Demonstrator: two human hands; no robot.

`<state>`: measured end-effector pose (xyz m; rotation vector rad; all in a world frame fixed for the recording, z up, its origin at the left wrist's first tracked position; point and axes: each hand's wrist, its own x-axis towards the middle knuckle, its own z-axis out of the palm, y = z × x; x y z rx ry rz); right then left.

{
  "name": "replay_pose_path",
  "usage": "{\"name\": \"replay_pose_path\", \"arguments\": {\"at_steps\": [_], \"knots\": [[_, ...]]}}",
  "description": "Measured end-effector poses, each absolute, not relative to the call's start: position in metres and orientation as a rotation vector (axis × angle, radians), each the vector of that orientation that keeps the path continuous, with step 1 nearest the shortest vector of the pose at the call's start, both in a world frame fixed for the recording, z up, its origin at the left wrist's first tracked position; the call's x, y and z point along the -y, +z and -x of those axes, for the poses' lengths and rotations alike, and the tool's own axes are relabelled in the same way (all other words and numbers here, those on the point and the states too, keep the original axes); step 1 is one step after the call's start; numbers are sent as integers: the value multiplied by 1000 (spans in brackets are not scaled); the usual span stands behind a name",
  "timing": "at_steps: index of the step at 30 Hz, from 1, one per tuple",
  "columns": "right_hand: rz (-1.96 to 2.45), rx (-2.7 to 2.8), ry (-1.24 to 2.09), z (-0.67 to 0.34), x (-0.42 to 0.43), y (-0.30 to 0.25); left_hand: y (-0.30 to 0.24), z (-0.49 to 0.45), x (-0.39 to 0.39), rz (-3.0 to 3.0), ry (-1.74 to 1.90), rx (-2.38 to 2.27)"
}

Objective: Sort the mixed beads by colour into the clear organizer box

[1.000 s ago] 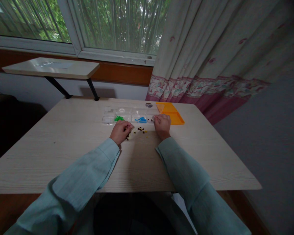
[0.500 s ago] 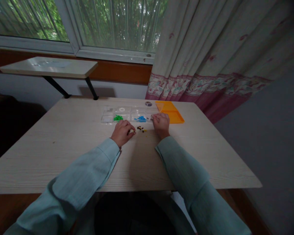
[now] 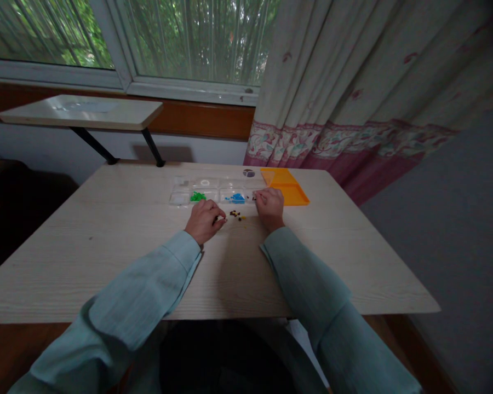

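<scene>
My left hand (image 3: 206,220) rests on the table just left of a small pile of dark and yellow pieces (image 3: 235,213). Its fingers are curled, thumb and forefinger nearly together around something tiny. Over the right front compartment of a clear divided tray (image 3: 183,197) is my right hand (image 3: 270,207), closed in a pinch; whatever lies between its fingertips is too small to make out. A few dark bits show in that compartment beside the fingertips. Green pieces (image 3: 198,196) and blue pieces (image 3: 236,198) lie in separate front compartments of the tray.
An orange open case (image 3: 293,195) stands right of the tray, partly behind my right hand. A round dark-and-white spot (image 3: 248,173) is behind the tray. At the back left, a raised shelf (image 3: 82,112) stands on black legs. A curtain (image 3: 324,109) hangs beyond the table's back right.
Both hands hold nearly the same places and poses. The left fingers have shifted very slightly; the pieces and the tray look unchanged.
</scene>
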<state>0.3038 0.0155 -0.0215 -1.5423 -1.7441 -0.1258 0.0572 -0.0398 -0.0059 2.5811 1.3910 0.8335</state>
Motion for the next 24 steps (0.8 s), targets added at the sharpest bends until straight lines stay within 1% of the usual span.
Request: {"name": "replay_pose_path", "arguments": {"at_steps": [16, 20, 24], "knots": [[1563, 1742, -115, -301, -12, -18, -8, -63, 38, -2570, 819, -1427], [1500, 1787, -128, -289, -5, -11, -9, -62, 36, -2492, 915, -1419], [1334, 1960, -121, -268, 10, -1, -12, -58, 29, -2327, 1072, -1458]]}}
